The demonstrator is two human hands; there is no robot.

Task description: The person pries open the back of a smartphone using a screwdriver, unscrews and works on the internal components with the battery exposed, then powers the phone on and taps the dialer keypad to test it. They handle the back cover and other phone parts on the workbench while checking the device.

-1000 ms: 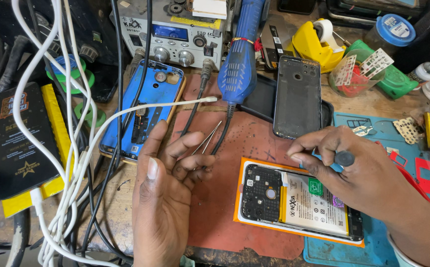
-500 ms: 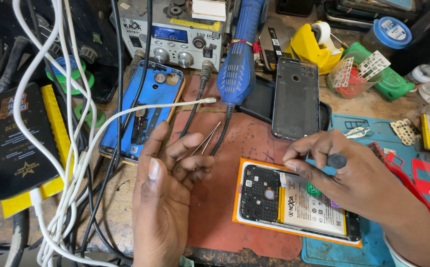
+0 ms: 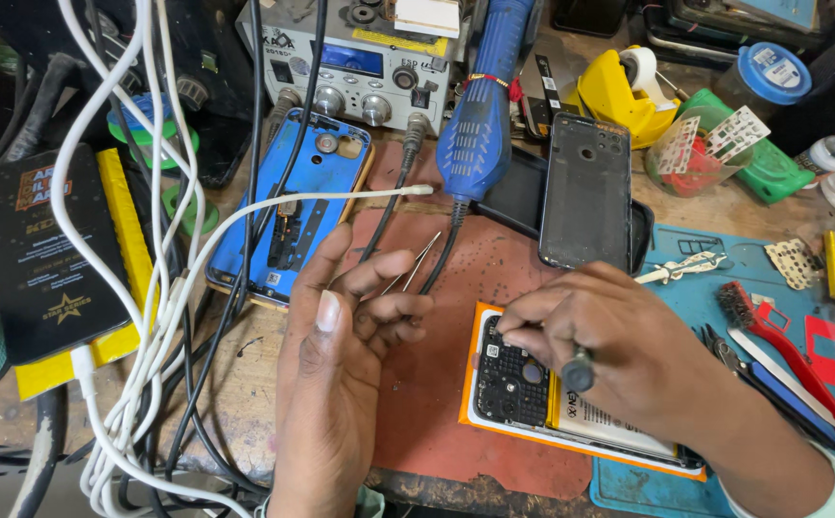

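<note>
Two hands work: left hand (image 3: 341, 336) pinches tweezers (image 3: 416, 266); right hand (image 3: 609, 350) grips a screwdriver (image 3: 577, 368) over the opened phone (image 3: 523, 388).

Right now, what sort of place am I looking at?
Most likely a phone repair bench: an opened phone under the right hand, tweezers in the left hand, and a soldering station behind.

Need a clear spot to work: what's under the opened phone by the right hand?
The opened phone lies on a red mat; its right end overlaps a blue mat. The right hand covers its upper edge.
</note>
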